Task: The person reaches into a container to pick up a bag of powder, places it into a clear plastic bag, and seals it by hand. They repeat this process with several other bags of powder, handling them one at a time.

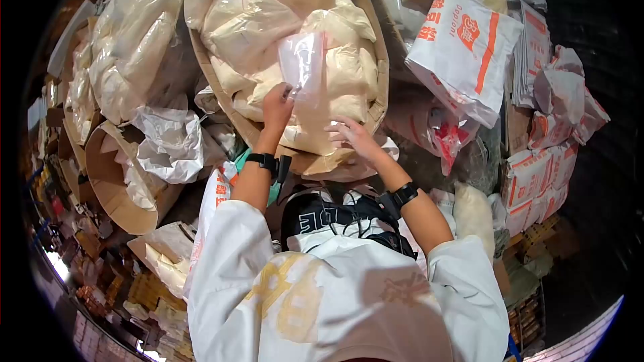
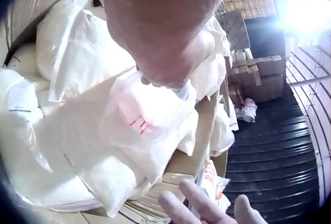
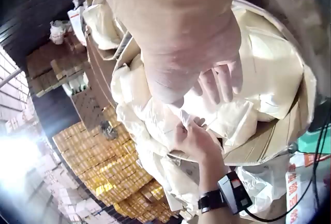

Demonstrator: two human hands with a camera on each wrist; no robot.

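Note:
My left hand (image 1: 278, 106) pinches the lower edge of a clear plastic bag (image 1: 300, 64), which lies over pale cream, filled bags (image 1: 255, 13) in a large cardboard box (image 1: 381, 60). Red marks show on the clear bag (image 2: 139, 111) in the left wrist view, where the left fingertips are partly hidden behind the hand. My right hand (image 1: 354, 137) hovers at the near side of the box with its fingers extended and nothing in them. In the right wrist view, the right hand (image 3: 201, 74) is close above the left hand (image 3: 195, 140).
A white sack with orange print (image 1: 463, 43) lies right of the box, with stacked printed sacks (image 1: 543, 174) farther right. On the left stand an opened carton (image 1: 121, 188) and a crumpled white sack (image 1: 171, 144). Yellow cartons (image 3: 98, 157) are stacked beyond the box.

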